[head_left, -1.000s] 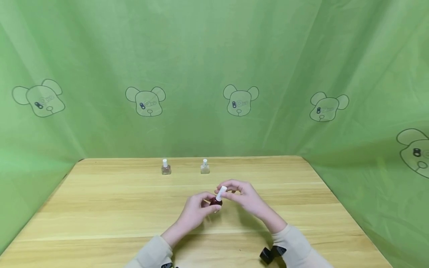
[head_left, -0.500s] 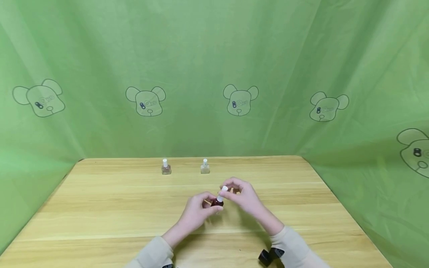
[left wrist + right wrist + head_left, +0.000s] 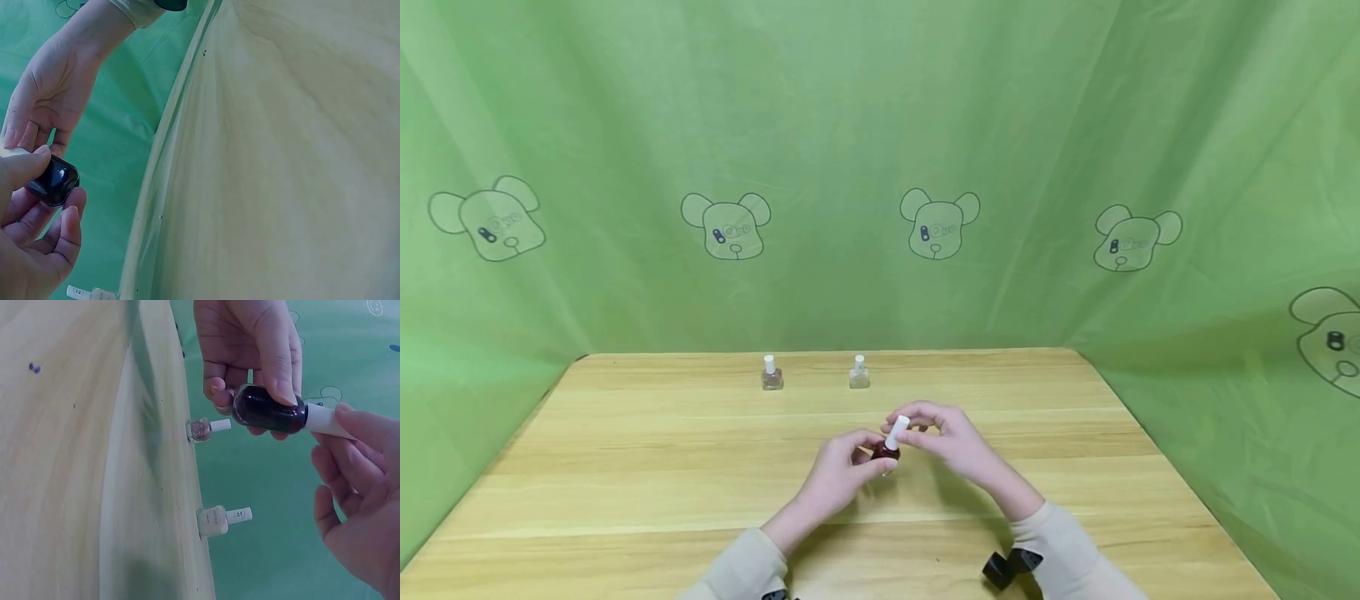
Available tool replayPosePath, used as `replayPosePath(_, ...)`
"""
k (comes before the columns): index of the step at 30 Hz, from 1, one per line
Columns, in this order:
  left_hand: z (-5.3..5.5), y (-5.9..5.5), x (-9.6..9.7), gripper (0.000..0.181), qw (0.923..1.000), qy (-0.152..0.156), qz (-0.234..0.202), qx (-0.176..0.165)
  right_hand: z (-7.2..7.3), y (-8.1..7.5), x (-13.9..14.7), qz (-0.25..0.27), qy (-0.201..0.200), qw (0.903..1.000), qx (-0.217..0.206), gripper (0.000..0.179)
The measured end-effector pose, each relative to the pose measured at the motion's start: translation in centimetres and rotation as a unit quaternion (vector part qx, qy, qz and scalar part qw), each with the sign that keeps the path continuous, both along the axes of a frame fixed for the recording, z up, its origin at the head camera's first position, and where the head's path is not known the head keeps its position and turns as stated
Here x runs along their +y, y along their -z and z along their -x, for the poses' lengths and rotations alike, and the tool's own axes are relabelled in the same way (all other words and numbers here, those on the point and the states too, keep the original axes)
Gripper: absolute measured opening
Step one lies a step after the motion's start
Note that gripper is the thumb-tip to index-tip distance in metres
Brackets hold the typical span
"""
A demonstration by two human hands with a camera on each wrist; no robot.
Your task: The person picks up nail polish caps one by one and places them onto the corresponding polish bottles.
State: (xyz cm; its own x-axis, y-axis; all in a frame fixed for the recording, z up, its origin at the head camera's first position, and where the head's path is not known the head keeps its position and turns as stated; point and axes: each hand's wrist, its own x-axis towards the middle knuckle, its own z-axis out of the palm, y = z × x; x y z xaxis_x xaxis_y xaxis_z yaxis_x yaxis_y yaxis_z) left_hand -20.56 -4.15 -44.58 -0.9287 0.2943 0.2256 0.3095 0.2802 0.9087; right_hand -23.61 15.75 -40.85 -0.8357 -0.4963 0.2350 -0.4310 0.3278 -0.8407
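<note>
Over the middle of the table, a dark red nail polish bottle (image 3: 886,451) with a white cap (image 3: 898,428) is held tilted between both hands. The left hand (image 3: 835,475) grips the glass body between thumb and fingers. Thumb and fingers of the right hand (image 3: 953,440) pinch the cap. In the right wrist view the cap (image 3: 328,420) still sits against the neck of the bottle (image 3: 269,409), with no brush showing. The left wrist view shows the dark glass (image 3: 57,181) under the left thumb, most of the cap hidden.
Two more nail polish bottles stand upright near the far table edge: a pinkish glittery one (image 3: 772,379) on the left and a pale one (image 3: 859,377) right of it. A green cloth (image 3: 835,167) hangs behind and beside the wooden table (image 3: 647,467).
The right hand turned slightly at the cap and has come back to nearly its earlier pose. The left hand with the bottle has barely moved. Both standing bottles are unchanged.
</note>
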Motion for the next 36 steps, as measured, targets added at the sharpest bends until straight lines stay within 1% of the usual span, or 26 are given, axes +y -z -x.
replayPosePath(5, -0.1, 0.0, 0.0, 0.026, 1.0000, -0.004, 0.000, -0.004, -0.3, 0.2, -0.5, 0.002, 0.062, 0.9979, 0.019, 0.018)
replayPosePath(8, -0.1, 0.0, 0.1, 0.026, 0.9999, -0.009, 0.005, 0.008, -0.6, 0.3, -0.9, 0.022, 0.103, 0.9943, 0.019, 0.018)
replayPosePath(12, -0.3, 0.0, 0.3, 0.022, 0.9993, -0.020, 0.016, 0.027, -1.1, 0.4, -1.5, 0.056, 0.148, 0.9874, 0.005, 0.025)
replayPosePath(15, -0.5, -0.1, 0.4, 0.020, 0.9991, -0.027, 0.018, 0.028, -1.3, 0.4, -1.7, 0.062, 0.163, 0.9847, -0.007, 0.028)
replayPosePath(17, -0.6, -0.1, 0.5, 0.021, 0.9992, -0.029, 0.015, 0.025, -1.2, 0.5, -1.7, 0.055, 0.164, 0.9849, -0.010, 0.027)
replayPosePath(19, -0.6, -0.1, 0.5, 0.023, 0.9992, -0.029, 0.013, 0.025, -1.0, 0.7, -1.6, 0.050, 0.150, 0.9874, -0.005, 0.023)
replayPosePath(21, -0.6, -0.1, 0.5, 0.025, 0.9993, -0.027, 0.008, 0.025, -0.7, 0.8, -1.4, 0.046, 0.120, 0.9916, -0.003, 0.019)
replayPosePath(23, -0.6, -0.1, 0.5, 0.026, 0.9994, -0.024, 0.007, 0.024, -0.4, 0.9, -1.1, 0.044, 0.081, 0.9958, -0.005, 0.023)
replayPosePath(25, -0.5, -0.1, 0.5, 0.027, 0.9995, -0.022, 0.005, 0.020, -0.2, 0.9, -0.7, 0.043, 0.042, 0.9979, -0.025, 0.030)
replayPosePath(27, -0.5, -0.1, 0.5, 0.027, 0.9996, -0.021, 0.006, 0.018, -0.1, 0.7, -0.5, 0.044, 0.018, 0.9979, -0.044, 0.033)
replayPosePath(30, -0.4, -0.1, 0.5, 0.027, 0.9998, -0.017, 0.006, 0.012, -0.2, 0.6, -0.3, 0.038, 0.015, 0.9976, -0.056, 0.031)
replayPosePath(33, -0.4, 0.0, 0.5, 0.027, 0.9999, -0.011, 0.005, 0.007, -0.2, 0.4, -0.4, 0.028, 0.029, 0.9984, -0.039, 0.027)
replayPosePath(36, -0.4, 0.0, 0.5, 0.027, 0.9999, -0.010, 0.005, 0.005, -0.4, 0.3, -0.7, 0.018, 0.059, 0.9980, -0.017, 0.025)
